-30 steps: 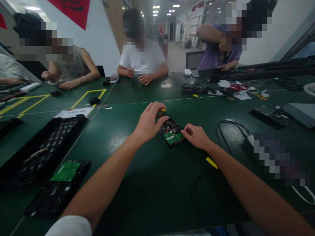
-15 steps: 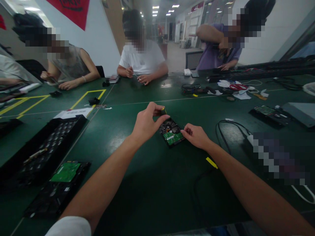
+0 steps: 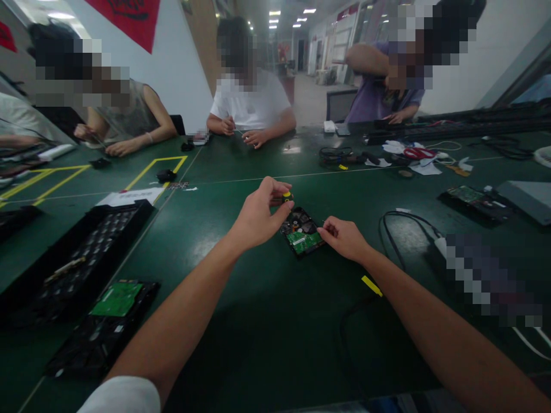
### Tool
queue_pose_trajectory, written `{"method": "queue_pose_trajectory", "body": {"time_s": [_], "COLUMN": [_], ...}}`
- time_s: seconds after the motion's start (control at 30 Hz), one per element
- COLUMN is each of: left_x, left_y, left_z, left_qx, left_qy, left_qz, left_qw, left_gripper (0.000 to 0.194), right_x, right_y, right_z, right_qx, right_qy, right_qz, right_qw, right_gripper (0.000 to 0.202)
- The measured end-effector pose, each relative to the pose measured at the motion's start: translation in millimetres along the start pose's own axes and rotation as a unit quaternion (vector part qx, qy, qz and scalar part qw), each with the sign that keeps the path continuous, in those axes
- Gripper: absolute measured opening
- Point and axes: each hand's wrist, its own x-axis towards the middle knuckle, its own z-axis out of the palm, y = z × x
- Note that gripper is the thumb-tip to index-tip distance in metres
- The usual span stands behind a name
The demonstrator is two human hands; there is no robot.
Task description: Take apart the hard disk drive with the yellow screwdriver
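A hard drive [image 3: 303,234] with a green circuit board lies on the table in front of me. Above its far left corner, my left hand [image 3: 264,211] is closed round a short black-and-yellow screwdriver [image 3: 287,198]; only the handle's end shows, and its tip is hidden. My right hand [image 3: 342,236] pinches the drive's right edge between thumb and fingers, the rest of its fingers curled. Left of my left forearm rests another drive in a black frame, with a green board [image 3: 117,299].
A long black tray [image 3: 86,252] fills the left side. On the right are a cable [image 3: 387,229], a yellow tag [image 3: 371,285], another drive [image 3: 471,202] and a grey box [image 3: 527,198]. Three co-workers sit across the green table [image 3: 258,332], with scissors [image 3: 419,153] and paper scraps at the back right.
My left fingers have shifted on the screwdriver, and more of its yellow end now shows. The right hand keeps its place at the drive's edge. The whole view has shifted slightly.
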Motion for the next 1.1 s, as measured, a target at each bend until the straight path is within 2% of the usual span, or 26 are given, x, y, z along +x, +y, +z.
{"method": "queue_pose_trajectory", "body": {"time_s": [0.17, 0.3, 0.4, 0.57, 0.67, 0.83, 1.0, 1.1], "left_x": [1.7, 3.6, 4.6, 4.1, 2.3, -0.3, -1.2, -2.1], "left_y": [0.4, 0.0, 0.4, -2.3, -7.2, -11.8, -8.9, -7.7], "left_z": [-1.3, -4.7, -8.1, -8.5, -5.3, 2.4, 7.4, 9.2], "left_qx": [0.08, 0.143, 0.175, 0.212, 0.192, 0.1, 0.021, 0.016], "left_qy": [0.037, 0.06, 0.05, 0.023, 0.019, 0.035, 0.048, 0.056], "left_qz": [0.015, 0.053, 0.066, 0.067, 0.048, 0.002, 0.001, 0.006], "left_qw": [0.996, 0.987, 0.981, 0.975, 0.98, 0.994, 0.999, 0.998], "left_gripper": [0.029, 0.02, 0.015, 0.024, 0.024, 0.034, 0.033, 0.03], "right_x": [0.6, 0.4, 0.1, 0.4, 0.8, 1.0, 0.5, 0.1], "right_y": [0.6, 0.5, 0.3, 0.9, 1.3, 1.4, 0.1, -1.3], "right_z": [0.9, 1.0, 0.7, 0.2, 0.5, 1.4, 0.9, -0.2], "right_qx": [-0.002, -0.004, -0.005, -0.006, -0.009, -0.011, -0.007, -0.008], "right_qy": [0.001, 0.006, 0.003, -0.001, 0.0, 0.0, 0.0, -0.003], "right_qz": [-0.001, 0.001, 0.002, 0.003, -0.001, 0.004, 0.004, -0.001], "right_qw": [1.0, 1.0, 1.0, 1.0, 1.0, 1.0, 1.0, 1.0], "right_gripper": [0.027, 0.027, 0.028, 0.028, 0.028, 0.027, 0.027, 0.028]}}
